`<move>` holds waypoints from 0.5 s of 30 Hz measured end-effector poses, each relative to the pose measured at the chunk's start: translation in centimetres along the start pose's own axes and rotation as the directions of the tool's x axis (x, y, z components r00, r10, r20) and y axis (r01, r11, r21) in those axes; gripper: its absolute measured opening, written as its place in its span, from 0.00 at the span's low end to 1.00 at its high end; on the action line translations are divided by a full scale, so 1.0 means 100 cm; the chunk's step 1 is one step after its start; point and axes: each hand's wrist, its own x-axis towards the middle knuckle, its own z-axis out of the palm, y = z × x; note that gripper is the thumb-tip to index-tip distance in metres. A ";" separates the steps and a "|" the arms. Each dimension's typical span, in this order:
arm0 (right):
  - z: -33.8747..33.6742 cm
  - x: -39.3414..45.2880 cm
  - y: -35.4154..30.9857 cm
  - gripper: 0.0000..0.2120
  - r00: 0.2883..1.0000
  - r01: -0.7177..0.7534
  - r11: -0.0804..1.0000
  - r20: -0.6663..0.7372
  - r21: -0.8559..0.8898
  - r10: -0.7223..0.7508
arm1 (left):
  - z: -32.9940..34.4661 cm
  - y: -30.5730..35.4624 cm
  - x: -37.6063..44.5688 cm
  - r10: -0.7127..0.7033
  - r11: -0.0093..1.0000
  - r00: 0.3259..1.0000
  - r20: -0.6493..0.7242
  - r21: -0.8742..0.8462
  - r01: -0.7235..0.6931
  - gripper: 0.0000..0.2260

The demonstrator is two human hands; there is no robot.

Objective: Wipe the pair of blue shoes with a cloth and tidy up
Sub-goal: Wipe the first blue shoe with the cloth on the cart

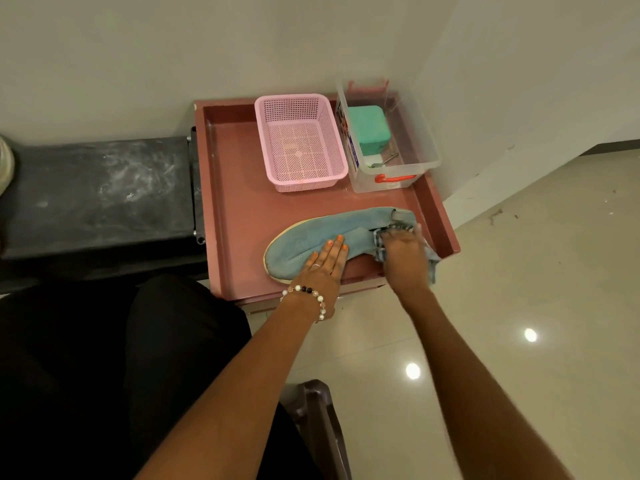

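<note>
One blue knit shoe (311, 237) with a pale sole lies on its side on the red-brown tray table (235, 209), toe to the left. My left hand (323, 268) presses flat on its middle, fingers straight. My right hand (403, 252) holds a checked cloth (433, 263) against the heel end of the shoe, and the cloth hangs over the tray's front right corner. Only this one shoe of the pair is in view.
A pink perforated basket (301, 143) stands at the tray's back. Beside it a clear plastic box (388, 140) holds a green block (369, 128). A dark bench (100, 192) lies left, a wall corner right, glossy floor (519, 306) below, a chair part (318, 417) near my legs.
</note>
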 end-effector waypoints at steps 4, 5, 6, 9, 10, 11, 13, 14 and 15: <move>0.005 -0.014 -0.045 0.20 0.992 -0.015 0.925 -0.112 0.380 0.062 | 0.001 0.000 0.000 -0.006 0.999 1.000 0.008 0.045 0.005 0.48; 0.006 -0.020 -0.035 0.24 0.991 0.058 0.923 -0.130 0.381 -0.009 | 0.001 0.000 0.000 -0.002 0.999 1.000 0.010 0.042 0.001 0.47; 0.007 -0.023 -0.019 0.29 0.983 0.154 0.929 -0.147 0.337 -0.110 | 0.001 0.000 -0.001 0.002 1.000 1.000 0.011 0.031 -0.002 0.46; 0.003 -0.015 0.032 0.35 0.967 0.254 0.959 -0.061 0.126 -0.248 | 0.001 -0.001 -0.002 0.009 1.000 1.000 -0.001 0.009 -0.009 0.45; 0.003 -0.009 0.036 0.35 0.978 0.209 0.977 -0.026 0.048 -0.208 | 0.001 -0.001 -0.002 0.007 1.000 1.000 -0.005 0.008 -0.007 0.45; 0.003 -0.005 0.029 0.33 0.990 0.144 0.989 -0.003 -0.024 -0.144 | 0.001 0.000 -0.002 0.003 1.000 1.000 -0.005 0.008 -0.003 0.46; 0.007 -0.002 -0.005 0.21 0.995 -0.026 1.000 -0.096 -0.017 0.025 | 0.001 0.000 0.000 -0.001 1.000 1.000 0.001 0.003 0.001 0.46; 0.010 -0.003 -0.026 0.18 0.988 -0.096 0.991 -0.113 0.089 0.105 | 0.001 0.001 0.000 0.000 1.000 1.000 0.003 0.000 0.000 0.47; 0.014 -0.006 -0.045 0.18 0.984 -0.138 0.971 -0.089 0.193 0.157 | 0.001 0.000 0.000 0.001 1.000 1.000 0.004 0.002 -0.001 0.46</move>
